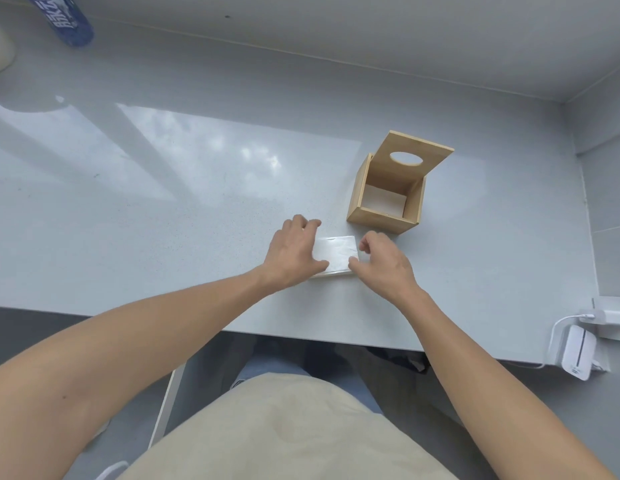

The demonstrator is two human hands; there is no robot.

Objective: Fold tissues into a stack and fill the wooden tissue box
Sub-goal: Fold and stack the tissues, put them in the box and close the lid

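A white folded tissue stack (336,252) lies flat on the pale grey table (163,209), near its front edge. My left hand (294,252) rests on the stack's left side, thumb along its near edge. My right hand (381,263) touches the stack's right side with thumb and bent fingers. Just behind and to the right stands the wooden tissue box (384,216), its lid (414,157) with an oval hole tilted up and back. White tissue shows at the bottom of the box.
A blue bottle (67,20) and a pale round object (0,46) stand at the far left. A white charger with a cable (577,355) sits at the right table corner. Walls close the back and right sides.
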